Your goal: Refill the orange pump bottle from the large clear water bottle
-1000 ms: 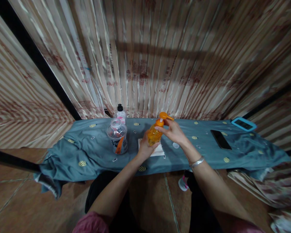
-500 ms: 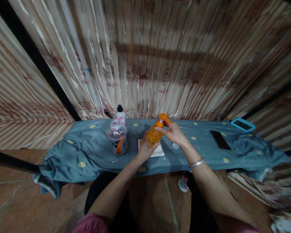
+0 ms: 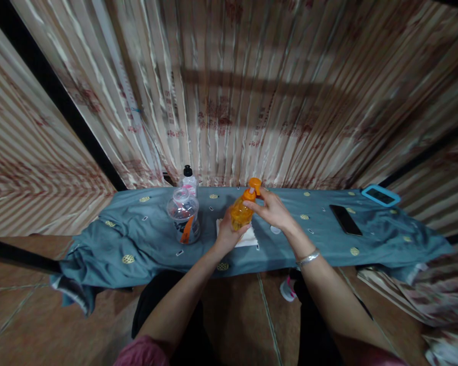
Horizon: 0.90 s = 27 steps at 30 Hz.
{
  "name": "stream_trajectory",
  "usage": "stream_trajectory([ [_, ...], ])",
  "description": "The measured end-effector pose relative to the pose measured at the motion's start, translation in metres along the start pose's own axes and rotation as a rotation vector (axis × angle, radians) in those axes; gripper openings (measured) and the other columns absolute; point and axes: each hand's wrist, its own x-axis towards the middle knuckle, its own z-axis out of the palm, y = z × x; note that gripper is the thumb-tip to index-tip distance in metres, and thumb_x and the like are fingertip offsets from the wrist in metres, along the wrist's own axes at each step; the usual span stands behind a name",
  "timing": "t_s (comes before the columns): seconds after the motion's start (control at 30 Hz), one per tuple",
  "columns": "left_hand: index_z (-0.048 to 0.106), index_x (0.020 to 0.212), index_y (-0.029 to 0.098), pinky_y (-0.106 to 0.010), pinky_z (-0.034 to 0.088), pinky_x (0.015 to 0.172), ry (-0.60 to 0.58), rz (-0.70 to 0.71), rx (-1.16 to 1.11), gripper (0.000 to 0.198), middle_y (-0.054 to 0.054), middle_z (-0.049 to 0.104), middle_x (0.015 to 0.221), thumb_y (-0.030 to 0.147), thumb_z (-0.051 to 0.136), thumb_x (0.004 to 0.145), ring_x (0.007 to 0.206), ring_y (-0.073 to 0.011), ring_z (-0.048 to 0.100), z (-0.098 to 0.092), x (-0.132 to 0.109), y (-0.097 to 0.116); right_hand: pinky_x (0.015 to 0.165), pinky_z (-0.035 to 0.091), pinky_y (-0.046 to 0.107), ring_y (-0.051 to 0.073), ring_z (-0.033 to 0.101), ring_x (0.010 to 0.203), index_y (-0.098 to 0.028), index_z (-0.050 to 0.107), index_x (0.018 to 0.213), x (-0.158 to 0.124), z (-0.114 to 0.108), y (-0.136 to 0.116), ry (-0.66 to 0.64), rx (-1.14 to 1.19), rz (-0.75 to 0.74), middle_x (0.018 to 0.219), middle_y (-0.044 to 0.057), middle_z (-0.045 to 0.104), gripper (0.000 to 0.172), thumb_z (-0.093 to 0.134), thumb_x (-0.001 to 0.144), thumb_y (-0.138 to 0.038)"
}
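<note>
An orange pump bottle (image 3: 241,212) is tilted over a white cloth (image 3: 248,239) on the blue-green covered table (image 3: 145,244). My left hand (image 3: 227,231) is wrapped round the lower part of the bottle. At the bottle's collar, just under the orange pump head (image 3: 255,185), the fingers of my right hand (image 3: 270,207) are closed, thumb in front. A small clear disc (image 3: 275,230) lies beside my right hand.
Left of my hands stand a clear plastic cup (image 3: 183,217) and, behind it, a bottle with a black cap (image 3: 189,179). A dark phone (image 3: 345,219) and a blue-framed device (image 3: 380,195) lie to the right. A curtain (image 3: 229,91) hangs behind the table.
The pump head has shifted very slightly to the left in view. Both hands keep their hold on the bottle, with the right fingers slightly moved at its collar.
</note>
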Motion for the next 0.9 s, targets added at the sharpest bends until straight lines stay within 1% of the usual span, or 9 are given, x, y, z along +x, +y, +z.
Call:
stream_trajectory([
  [0.13,0.053,0.127,0.020,-0.047,0.052,0.102,-0.024,0.023,-0.008,0.065,-0.010,0.068,0.122,0.024,0.081,0.069,0.111,-0.0270,0.067,0.0000,0.0001,-0.0019,0.084,0.057,0.041,0.019,0.068,0.094,-0.018,0.063,0.119,0.0015,0.0045,0.0015,0.034,-0.009,0.039,0.112,0.006,0.068,0.035,0.065,0.094,-0.042],
  [0.23,0.054,0.126,0.021,-0.047,0.052,0.102,-0.018,0.037,0.008,0.064,-0.010,0.068,0.124,0.024,0.081,0.069,0.112,-0.0272,0.067,-0.0003,0.0004,-0.0044,0.084,0.057,0.041,0.019,0.068,0.094,-0.018,0.063,0.119,0.0015,0.0051,0.0002,0.051,-0.005,0.055,0.112,0.006,0.068,0.035,0.065,0.094,-0.042],
  [0.37,0.055,0.125,0.021,-0.047,0.051,0.104,0.004,0.054,0.038,0.064,-0.011,0.067,0.126,0.026,0.083,0.068,0.116,-0.0284,0.065,-0.0007,0.0009,-0.0061,0.085,0.056,0.042,0.020,0.068,0.095,-0.018,0.062,0.121,-0.0002,0.0012,-0.0020,0.030,0.010,0.032,0.112,0.006,0.068,0.037,0.065,0.094,-0.042],
  [0.53,0.054,0.125,0.019,-0.048,0.051,0.104,-0.012,0.052,0.023,0.062,-0.012,0.067,0.125,0.026,0.081,0.070,0.115,-0.0285,0.065,-0.0008,0.0004,-0.0040,0.087,0.056,0.043,0.020,0.067,0.098,-0.018,0.063,0.120,-0.0002,-0.0004,-0.0012,-0.009,-0.007,0.000,0.114,0.006,0.068,0.035,0.065,0.094,-0.041],
  [0.73,0.053,0.125,0.022,-0.047,0.052,0.102,-0.027,0.048,0.014,0.061,-0.010,0.068,0.122,0.025,0.080,0.070,0.112,-0.0270,0.066,-0.0010,-0.0005,-0.0016,0.084,0.057,0.041,0.019,0.068,0.094,-0.018,0.063,0.119,0.0025,0.0049,-0.0002,0.038,-0.046,0.062,0.111,0.006,0.068,0.035,0.065,0.094,-0.042],
  [0.9,0.053,0.126,0.022,-0.046,0.051,0.103,-0.025,0.052,0.015,0.062,-0.010,0.067,0.125,0.026,0.080,0.071,0.114,-0.0264,0.065,-0.0009,-0.0001,-0.0045,0.083,0.057,0.041,0.019,0.068,0.094,-0.018,0.062,0.120,0.0004,0.0021,-0.0036,0.027,-0.041,0.044,0.111,0.006,0.068,0.036,0.065,0.094,-0.043],
])
